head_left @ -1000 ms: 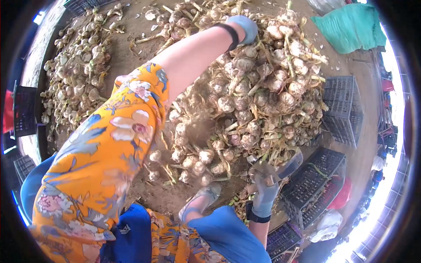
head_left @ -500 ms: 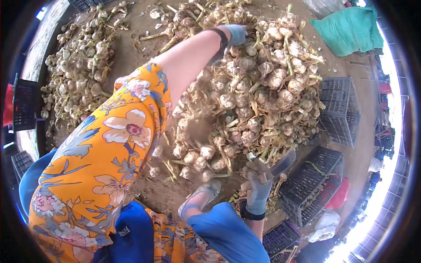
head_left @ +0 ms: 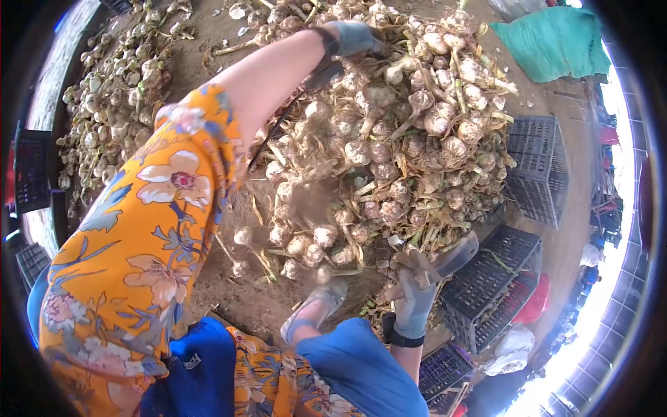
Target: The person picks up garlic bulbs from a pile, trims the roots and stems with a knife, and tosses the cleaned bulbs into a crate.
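My left hand (head_left: 356, 39), in a grey-blue glove with a dark band at the wrist, reaches to the upper part of a large heap of garlic bulbs (head_left: 438, 121) with dry stalks. Its fingertips meet the bulbs, but their grip cannot be made out. Near the heap's lower right edge, my right hand (head_left: 415, 295) is closed round a knife. The wide blade of the knife (head_left: 457, 257) points up and right. This hand wears a soiled glove with dark fingers and a black wristband.
More garlic (head_left: 114, 104) lies at the left. Black plastic crates (head_left: 486, 278) and a grey crate (head_left: 538, 167) stand at the right, with a green sack (head_left: 552, 45) above. A few loose bulbs (head_left: 316, 250) lie near my foot (head_left: 316, 309).
My left hand has moved left and slightly up along the top of the heap. My right hand, still round the knife, has shifted slightly right.
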`<state>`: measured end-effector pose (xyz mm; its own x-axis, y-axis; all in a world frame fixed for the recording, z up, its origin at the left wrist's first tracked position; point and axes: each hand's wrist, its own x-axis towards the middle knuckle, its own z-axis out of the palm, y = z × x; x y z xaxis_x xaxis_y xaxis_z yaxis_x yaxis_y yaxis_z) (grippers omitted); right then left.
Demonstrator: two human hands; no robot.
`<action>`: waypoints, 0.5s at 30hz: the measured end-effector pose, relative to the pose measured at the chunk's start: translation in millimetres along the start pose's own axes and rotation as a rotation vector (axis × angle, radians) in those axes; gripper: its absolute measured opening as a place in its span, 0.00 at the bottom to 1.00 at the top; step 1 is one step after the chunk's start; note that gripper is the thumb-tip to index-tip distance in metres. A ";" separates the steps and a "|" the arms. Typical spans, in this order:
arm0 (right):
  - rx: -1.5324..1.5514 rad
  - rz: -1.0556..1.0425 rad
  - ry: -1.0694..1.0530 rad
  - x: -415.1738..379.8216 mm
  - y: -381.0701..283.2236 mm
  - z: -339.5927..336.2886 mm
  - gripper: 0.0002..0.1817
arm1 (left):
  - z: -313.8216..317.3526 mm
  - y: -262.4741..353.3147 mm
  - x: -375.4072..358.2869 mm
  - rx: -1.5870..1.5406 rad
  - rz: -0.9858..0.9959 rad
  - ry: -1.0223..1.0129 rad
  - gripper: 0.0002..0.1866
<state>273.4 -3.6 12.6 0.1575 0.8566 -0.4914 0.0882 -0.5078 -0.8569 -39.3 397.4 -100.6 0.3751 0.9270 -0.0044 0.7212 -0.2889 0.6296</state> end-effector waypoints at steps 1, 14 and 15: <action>0.007 0.000 -0.002 1.4 1.6 2.1 0.23 | -0.2 -6.3 -19.6 0.026 0.077 0.047 0.24; 0.050 -0.239 -0.048 -1.9 22.5 15.6 0.25 | 14.4 104.0 -252.3 -0.791 -0.220 0.405 0.31; 0.068 -0.235 -0.031 -2.5 15.1 21.4 0.25 | 15.9 116.1 -263.3 -0.437 -0.107 0.456 0.34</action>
<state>253.3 -11.4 -2.4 0.1102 0.9534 -0.2807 0.0522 -0.2876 -0.9563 -45.1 116.0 -38.7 -0.0408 0.9817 0.1862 0.4011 -0.1546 0.9029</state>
